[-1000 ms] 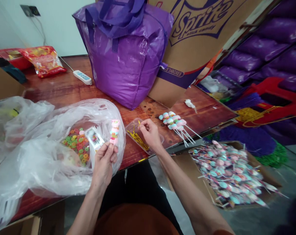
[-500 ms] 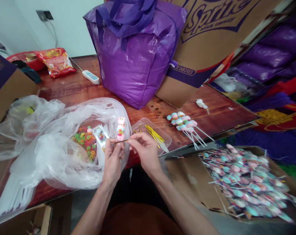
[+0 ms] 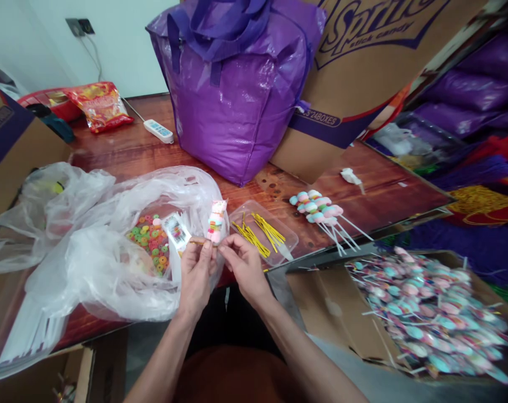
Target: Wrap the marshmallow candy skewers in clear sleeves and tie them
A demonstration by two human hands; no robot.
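A wrapped marshmallow candy stick (image 3: pixel 216 220) stands nearly upright, tilted slightly right, with its lower end between my hands. My left hand (image 3: pixel 196 274) is closed around that lower end. Across the wrapper's base lies a thin gold twist tie (image 3: pixel 198 243), partly hidden by the fingers. My right hand (image 3: pixel 243 268) pinches at the same spot, its fingertips close to the left thumb. Just beyond the right hand, a clear plastic tray (image 3: pixel 294 242) holds several yellow twist ties (image 3: pixel 268 230).
Left of my hands, a plastic bag (image 3: pixel 111 280) holds colourful candy rings (image 3: pixel 151 240). Unwrapped marshmallow sticks (image 3: pixel 316 207) lie to the right. Below them, a cardboard box (image 3: pixel 342 313) is heaped with wrapped sticks. A purple bag (image 3: pixel 237 112) stands behind.
My right hand has drawn in toward the left, and the twist tie no longer stretches visibly between them. The wrapped candy now leans a little right. The whole view has shifted slightly.
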